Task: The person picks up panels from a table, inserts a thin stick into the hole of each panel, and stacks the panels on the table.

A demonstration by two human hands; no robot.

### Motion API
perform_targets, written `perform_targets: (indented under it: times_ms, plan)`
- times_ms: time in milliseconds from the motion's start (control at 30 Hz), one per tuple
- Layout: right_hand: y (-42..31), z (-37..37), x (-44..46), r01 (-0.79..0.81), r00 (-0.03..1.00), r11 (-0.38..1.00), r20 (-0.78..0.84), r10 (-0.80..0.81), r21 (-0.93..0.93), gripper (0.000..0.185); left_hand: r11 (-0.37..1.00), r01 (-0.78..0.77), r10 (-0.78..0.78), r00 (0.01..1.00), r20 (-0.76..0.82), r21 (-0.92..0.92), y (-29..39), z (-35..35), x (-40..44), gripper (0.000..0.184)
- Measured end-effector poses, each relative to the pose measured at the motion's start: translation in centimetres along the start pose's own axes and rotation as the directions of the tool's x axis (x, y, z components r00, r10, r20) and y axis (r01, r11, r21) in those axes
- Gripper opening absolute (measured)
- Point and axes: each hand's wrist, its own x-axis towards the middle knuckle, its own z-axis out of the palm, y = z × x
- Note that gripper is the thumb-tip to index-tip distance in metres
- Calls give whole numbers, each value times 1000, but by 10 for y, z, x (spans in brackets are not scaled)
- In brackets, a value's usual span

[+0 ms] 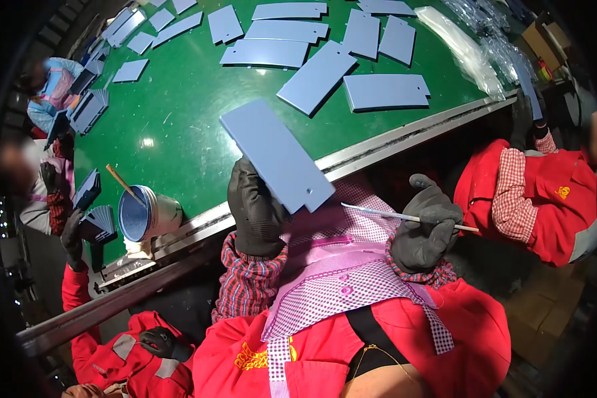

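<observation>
My left hand (255,209), in a dark glove, is closed on a flat blue-grey panel (275,156) and holds it up at a slant near the table's front edge. The panel has a small hole and a notch at its lower right end. My gloved right hand (430,225) grips a thin paintbrush (381,213), whose tip points left toward the panel without touching it. Similar blue-grey panels (317,76) lie on the green table (199,132) beyond my left hand.
A bucket (166,215) of blue paint with a wooden stick (123,182) stands at the table's near left. A metal rail (391,141) runs along the front edge. Clear plastic bags (461,53) lie far right. Co-workers in red (540,192) are on both sides.
</observation>
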Motion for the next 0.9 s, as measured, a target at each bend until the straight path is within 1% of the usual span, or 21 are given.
perform_targets:
  times_ms: [33, 67, 100, 133, 167, 233, 267, 300, 333, 367, 433, 467, 533, 600, 667, 700, 767, 800, 833, 867, 900]
  plan:
    - [1, 0, 0, -2, 1000, 1000, -3, 2, 3, 23, 986, 48, -51, 999, -14, -162, 0, 2, 2, 26]
    - [2, -1, -1, -8, 1000, 1000, -20, 8, 6, 23, 986, 47, -50, 999, -14, -158, 2, 5, 5, 26]
    - [3, -2, -1, -14, 999, 1000, -35, 14, 9, 22, 921, 102, -133, 990, -56, -375, 5, 10, 9, 24]
    - [4, -3, -1, -15, 999, 1000, -37, 15, 12, 22, 806, 136, -221, 972, -79, -577, 7, 12, 11, 23]
    - [5, -3, -1, -19, 999, 1000, -32, 19, 21, 21, 808, 134, -219, 972, -80, -574, 7, 10, 11, 23]
    - [5, -5, -1, -24, 999, 999, -28, 25, 34, 21, 813, 151, -151, 987, 47, -563, 5, 3, 9, 22]
    - [6, -6, -2, -44, 997, 996, -65, 48, 72, 24, 815, 149, -149, 988, 45, -561, 5, 4, 9, 22]
    - [6, -6, -2, -63, 992, 992, -103, 75, 109, 27, 924, 86, -72, 996, 53, -372, 5, 5, 8, 22]
    - [6, -7, -3, -66, 992, 992, -104, 78, 112, 27, 986, 12, 1, 997, 76, -168, 4, 5, 8, 24]
    - [7, -7, -4, -69, 990, 990, -111, 83, 121, 26, 986, 11, 2, 997, 74, -165, 2, 4, 8, 24]
    - [7, -8, -4, -71, 989, 989, -120, 87, 133, 26, 949, 98, -82, 994, 67, -299, -9, -1, 10, 23]
    - [7, -9, -5, -75, 989, 988, -114, 91, 136, 26, 950, 98, -82, 994, 66, -297, -13, -5, 11, 23]
    - [7, -11, -4, -78, 990, 987, -108, 94, 139, 25, 983, 95, -74, 988, 135, -157, -22, -15, 12, 23]
    - [8, -12, -5, -71, 989, 989, -121, 87, 130, 24, 989, 86, -72, 991, 112, -123, -33, -20, 15, 26]
    - [7, -12, -4, -81, 988, 989, -119, 96, 124, 24, 987, 95, -91, 995, 34, -131, -36, -20, 17, 23]
    - [6, -12, -4, -89, 988, 989, -113, 102, 118, 24, 987, 94, -91, 995, 33, -131, -35, -20, 18, 23]
    - [7, -12, -5, -87, 988, 987, -113, 102, 134, 23, 907, 216, -218, 975, 37, -363, -28, -19, 20, 23]
    - [8, -11, -5, -84, 988, 985, -113, 101, 148, 23, 908, 213, -215, 976, 36, -361, -21, -15, 20, 23]
    - [8, -11, -5, -82, 988, 985, -115, 100, 150, 23, 807, 310, -306, 948, 91, -503, -4, -5, 19, 22]
    - [7, -10, -5, -84, 989, 985, -111, 101, 150, 23, 674, 396, -384, 909, 162, -623, 6, 0, 17, 21]
    - [7, -10, -6, -84, 989, 985, -108, 100, 149, 23, 675, 396, -382, 909, 164, -623, 9, 0, 16, 21]
